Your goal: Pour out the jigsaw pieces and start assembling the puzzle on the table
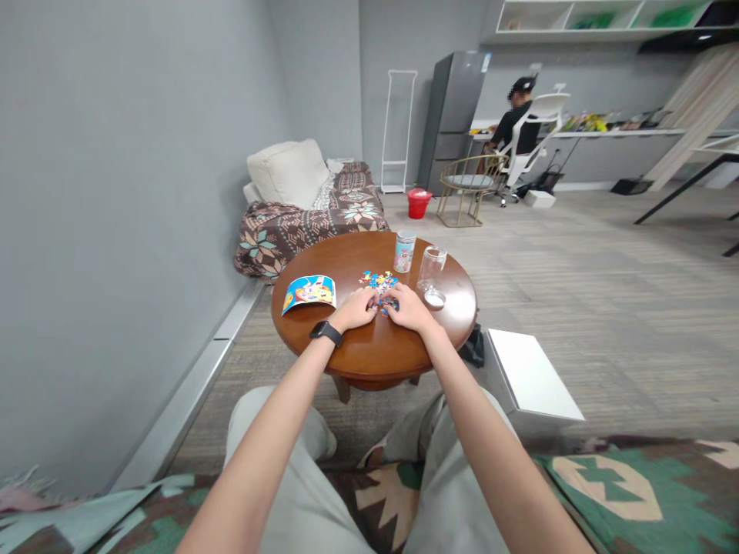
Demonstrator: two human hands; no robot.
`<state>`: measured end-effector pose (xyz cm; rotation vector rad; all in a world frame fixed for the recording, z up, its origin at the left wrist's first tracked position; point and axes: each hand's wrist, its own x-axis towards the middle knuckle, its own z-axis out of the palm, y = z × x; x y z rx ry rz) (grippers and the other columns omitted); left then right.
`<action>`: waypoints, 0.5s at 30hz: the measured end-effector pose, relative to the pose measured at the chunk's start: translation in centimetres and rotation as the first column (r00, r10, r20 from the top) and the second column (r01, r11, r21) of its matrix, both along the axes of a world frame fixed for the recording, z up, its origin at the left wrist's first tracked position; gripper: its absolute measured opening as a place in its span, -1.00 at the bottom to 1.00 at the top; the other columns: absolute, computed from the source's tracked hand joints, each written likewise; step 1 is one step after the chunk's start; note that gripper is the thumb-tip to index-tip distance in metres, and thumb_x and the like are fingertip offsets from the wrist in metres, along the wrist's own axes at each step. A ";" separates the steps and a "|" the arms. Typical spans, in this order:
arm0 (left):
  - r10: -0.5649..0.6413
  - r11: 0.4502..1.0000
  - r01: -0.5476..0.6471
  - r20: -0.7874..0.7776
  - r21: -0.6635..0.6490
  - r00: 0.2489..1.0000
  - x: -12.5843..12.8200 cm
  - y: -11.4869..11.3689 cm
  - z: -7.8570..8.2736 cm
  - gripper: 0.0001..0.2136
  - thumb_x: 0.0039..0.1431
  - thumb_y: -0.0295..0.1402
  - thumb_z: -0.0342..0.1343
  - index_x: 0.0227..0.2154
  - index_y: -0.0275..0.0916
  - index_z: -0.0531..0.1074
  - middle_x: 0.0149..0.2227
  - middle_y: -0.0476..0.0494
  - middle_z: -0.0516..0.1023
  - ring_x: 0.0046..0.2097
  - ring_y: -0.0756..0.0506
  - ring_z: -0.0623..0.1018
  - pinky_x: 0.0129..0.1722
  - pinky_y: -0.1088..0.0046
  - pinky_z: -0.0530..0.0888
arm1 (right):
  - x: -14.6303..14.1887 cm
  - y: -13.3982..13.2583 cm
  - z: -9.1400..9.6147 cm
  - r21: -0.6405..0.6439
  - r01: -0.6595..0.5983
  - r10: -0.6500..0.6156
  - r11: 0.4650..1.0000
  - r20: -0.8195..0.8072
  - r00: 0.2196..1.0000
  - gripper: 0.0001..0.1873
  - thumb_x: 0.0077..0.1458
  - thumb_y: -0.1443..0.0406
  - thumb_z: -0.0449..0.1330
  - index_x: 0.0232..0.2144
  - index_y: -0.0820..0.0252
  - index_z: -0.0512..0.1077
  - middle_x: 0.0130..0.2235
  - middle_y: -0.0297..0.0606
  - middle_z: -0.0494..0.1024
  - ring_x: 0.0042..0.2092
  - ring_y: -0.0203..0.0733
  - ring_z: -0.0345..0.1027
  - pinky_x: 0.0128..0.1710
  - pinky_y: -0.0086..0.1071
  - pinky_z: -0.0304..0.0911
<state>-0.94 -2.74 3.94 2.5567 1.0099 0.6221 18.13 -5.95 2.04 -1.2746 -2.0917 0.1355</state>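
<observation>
The left hand (355,308) and right hand (409,309) curl their fingers at the near side of the colourful pieces (381,280) mid-counter (369,352), any grip impossible to tell, so light, low touches should avoid scattering them rightward towards the lid (435,298).

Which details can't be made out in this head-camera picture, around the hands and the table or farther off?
All in the head view:
- Whether the left hand or right hand pinches a piece: too small.
- Some small colourful pieces: covered by both hands.
- Fine print on the canister: too small.
- What the black item is: partly hidden by the table.
- Green items up high: blurred.
</observation>
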 end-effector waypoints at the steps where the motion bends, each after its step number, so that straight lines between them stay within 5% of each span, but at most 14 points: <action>1: -0.005 0.999 0.006 0.028 -0.033 1.000 -0.1 0.2 -0.1 -0.90 0.01 -0.51 0.04 -0.39 -0.19 0.32 -0.42 -0.04 0.40 -0.30 -0.12 0.39 -0.25 0.36 0.33 | 0.0 0.0 0.0 -0.003 -0.004 0.004 1.000 0.027 1.000 -0.82 0.06 0.34 0.17 -0.24 0.16 0.50 -0.22 -0.17 0.44 -0.13 -0.06 0.33 -0.05 -0.20 0.29; 7: 0.096 0.972 -0.045 0.216 -0.229 0.972 -0.3 0.5 -0.3 -0.85 -0.04 -0.48 0.12 -0.37 -0.21 0.31 -0.48 0.06 0.32 -0.41 -0.01 0.35 -0.34 0.46 0.32 | 0.0 0.1 -0.2 -0.003 0.028 -0.027 1.000 0.047 0.999 -0.75 0.07 0.33 0.22 -0.14 0.20 0.49 -0.17 -0.13 0.47 -0.12 -0.06 0.35 -0.04 -0.20 0.28; 15: 0.212 0.974 -0.191 0.202 -0.119 0.956 -0.3 0.7 -0.5 -0.94 -0.02 -0.41 0.15 -0.44 -0.22 0.39 -0.45 0.01 0.34 -0.36 -0.03 0.38 -0.30 0.44 0.36 | -0.3 -0.1 0.2 -0.041 0.125 -0.125 0.991 0.013 0.992 -0.88 0.08 0.39 0.17 -0.33 0.19 0.52 -0.23 -0.16 0.46 -0.15 -0.09 0.34 -0.07 -0.24 0.28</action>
